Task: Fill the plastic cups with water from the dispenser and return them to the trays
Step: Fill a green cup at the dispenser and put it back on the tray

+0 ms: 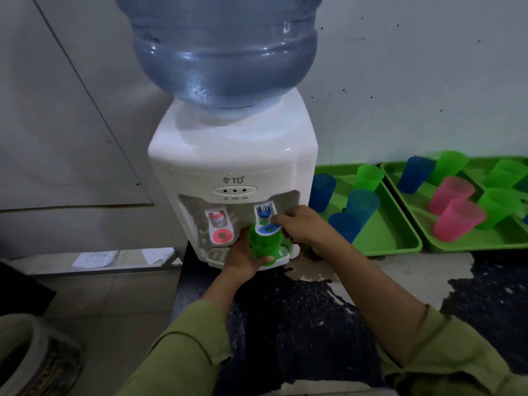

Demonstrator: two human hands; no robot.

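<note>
lower centre: left hand [243, 258] fingers wrapped round green cup [264, 244], held under blue tap lever [268, 229] | right hand [303, 227] fingers curled, pressing that lever | white dispenser [228, 155] on desk [414, 270] | right edge: left tray [383, 238], right tray [468, 247], both green, holding blue, green, pink cups [457, 220] | top: water bottle [225, 52]

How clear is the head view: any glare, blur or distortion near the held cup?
Head view: dim, bluish light; wide-angle bending at the edges; soft glare on the bottle and dispenser; green cup in the left hand fairly sharp, water level unreadable; right hand on the blue tap lever.
</note>
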